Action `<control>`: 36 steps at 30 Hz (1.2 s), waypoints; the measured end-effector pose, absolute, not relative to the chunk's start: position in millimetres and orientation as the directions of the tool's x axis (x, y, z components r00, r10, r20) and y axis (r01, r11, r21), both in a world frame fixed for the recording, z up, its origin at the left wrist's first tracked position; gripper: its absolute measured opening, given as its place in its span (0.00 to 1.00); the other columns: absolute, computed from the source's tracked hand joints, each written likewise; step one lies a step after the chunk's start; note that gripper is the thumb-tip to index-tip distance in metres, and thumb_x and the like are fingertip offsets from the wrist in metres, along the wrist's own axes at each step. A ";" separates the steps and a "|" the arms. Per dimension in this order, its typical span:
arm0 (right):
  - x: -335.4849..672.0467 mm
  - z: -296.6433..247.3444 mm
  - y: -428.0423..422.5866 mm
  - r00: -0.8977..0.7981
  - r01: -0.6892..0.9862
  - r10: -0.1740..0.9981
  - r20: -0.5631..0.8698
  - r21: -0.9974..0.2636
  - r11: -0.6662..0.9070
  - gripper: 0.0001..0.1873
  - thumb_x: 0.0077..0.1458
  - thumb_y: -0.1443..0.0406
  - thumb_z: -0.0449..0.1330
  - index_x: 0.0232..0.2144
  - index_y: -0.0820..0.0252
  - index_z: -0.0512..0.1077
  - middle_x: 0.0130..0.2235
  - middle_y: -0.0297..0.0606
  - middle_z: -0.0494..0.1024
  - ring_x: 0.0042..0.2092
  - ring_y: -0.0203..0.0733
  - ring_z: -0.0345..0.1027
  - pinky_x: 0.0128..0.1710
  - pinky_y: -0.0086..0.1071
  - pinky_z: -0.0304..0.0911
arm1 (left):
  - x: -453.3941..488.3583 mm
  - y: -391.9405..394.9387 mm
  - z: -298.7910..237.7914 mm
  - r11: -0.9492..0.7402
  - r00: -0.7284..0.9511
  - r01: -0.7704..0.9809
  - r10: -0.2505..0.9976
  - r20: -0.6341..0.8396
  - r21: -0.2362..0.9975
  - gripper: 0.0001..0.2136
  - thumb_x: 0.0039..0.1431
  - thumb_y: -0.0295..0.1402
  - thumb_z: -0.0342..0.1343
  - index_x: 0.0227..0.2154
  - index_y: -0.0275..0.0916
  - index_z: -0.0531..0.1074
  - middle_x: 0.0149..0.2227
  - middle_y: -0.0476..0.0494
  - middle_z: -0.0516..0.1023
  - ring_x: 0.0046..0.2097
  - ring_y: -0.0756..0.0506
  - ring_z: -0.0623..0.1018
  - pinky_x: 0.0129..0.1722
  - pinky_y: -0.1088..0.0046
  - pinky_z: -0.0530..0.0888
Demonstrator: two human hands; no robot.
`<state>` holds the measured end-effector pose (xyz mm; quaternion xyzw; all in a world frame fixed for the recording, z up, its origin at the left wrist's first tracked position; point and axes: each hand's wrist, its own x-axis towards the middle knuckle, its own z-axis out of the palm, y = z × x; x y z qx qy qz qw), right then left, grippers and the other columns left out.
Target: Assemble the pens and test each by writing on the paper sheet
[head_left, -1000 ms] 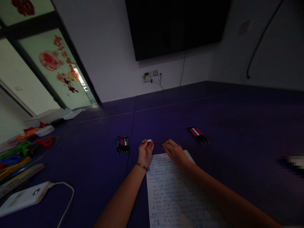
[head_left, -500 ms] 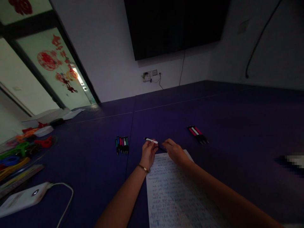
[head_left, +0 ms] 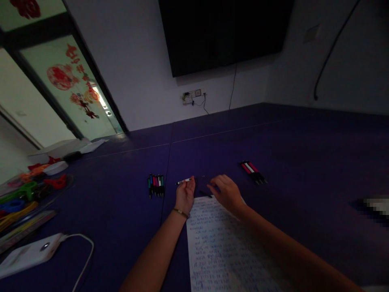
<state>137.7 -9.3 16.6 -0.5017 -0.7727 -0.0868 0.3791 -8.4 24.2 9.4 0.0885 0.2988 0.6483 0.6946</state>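
My left hand (head_left: 184, 195) rests on the dark blue table (head_left: 273, 138), fingers closed round a pen with a white barrel (head_left: 184, 181) that points left. My right hand (head_left: 226, 191) is just to its right, at the top edge of a handwritten sheet of paper (head_left: 219, 247), fingers curled beside a small dark pen part (head_left: 206, 194) lying on the table. Whether the right fingers grip anything is hidden in the dim light. A row of coloured pens (head_left: 156, 184) lies left of my left hand. A second bundle of pens (head_left: 253, 170), red, white and black, lies to the right.
A white power bank (head_left: 28, 255) with a cable sits at the near left. Coloured plastic items in a tray (head_left: 27, 194) and a ruler are at the far left. A black wall screen (head_left: 225, 32) hangs behind the table. A blurred object (head_left: 377, 205) is at the right edge.
The hands held the pen together over the paper's top edge; now they have parted. The left hand keeps the white-barrelled piece lower and pointing left, and the right hand has moved right.
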 end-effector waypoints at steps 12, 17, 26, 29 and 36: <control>143.4 3.3 -0.2 0.016 0.770 0.801 0.599 -0.519 0.372 0.10 0.51 0.65 0.51 0.31 0.59 0.72 0.32 0.38 0.75 0.33 0.38 0.68 0.35 0.31 0.62 | -10.4 27.6 7.1 0.131 -0.024 -0.888 0.944 -0.329 0.441 0.09 0.55 0.21 0.41 0.25 0.30 0.65 0.28 0.40 0.71 0.32 0.51 0.75 0.28 0.81 0.74; 146.8 5.5 1.0 0.053 0.690 0.742 0.669 -0.562 0.457 0.11 0.52 0.63 0.50 0.31 0.59 0.72 0.31 0.38 0.75 0.34 0.39 0.68 0.36 0.33 0.63 | -8.5 24.7 7.2 0.130 -0.026 -0.863 0.954 -0.300 0.488 0.09 0.54 0.21 0.43 0.23 0.32 0.65 0.27 0.40 0.72 0.31 0.50 0.75 0.27 0.79 0.74; 143.3 5.1 -0.5 -0.007 0.698 0.742 0.671 -0.528 0.484 0.10 0.52 0.65 0.51 0.30 0.60 0.72 0.30 0.39 0.75 0.34 0.39 0.68 0.37 0.32 0.63 | -2.2 18.5 6.3 0.120 0.022 -0.785 0.986 -0.165 0.608 0.06 0.52 0.23 0.48 0.22 0.32 0.65 0.26 0.40 0.74 0.29 0.51 0.75 0.33 0.75 0.72; 142.1 5.2 -1.8 -0.055 0.711 0.747 0.663 -0.499 0.495 0.09 0.51 0.66 0.51 0.29 0.59 0.71 0.31 0.38 0.75 0.34 0.38 0.68 0.36 0.32 0.63 | 1.7 13.8 6.0 0.167 0.123 -0.717 0.986 -0.112 0.677 0.02 0.50 0.24 0.52 0.25 0.32 0.66 0.30 0.39 0.75 0.29 0.50 0.75 0.33 0.74 0.71; 141.5 5.4 -2.5 -0.054 0.702 0.730 0.681 -0.494 0.513 0.08 0.51 0.67 0.51 0.28 0.60 0.71 0.29 0.38 0.74 0.33 0.38 0.68 0.35 0.31 0.62 | 4.7 10.0 3.3 0.138 0.119 -0.680 0.990 -0.078 0.720 0.05 0.42 0.25 0.59 0.23 0.32 0.69 0.26 0.46 0.74 0.30 0.51 0.75 0.38 0.74 0.69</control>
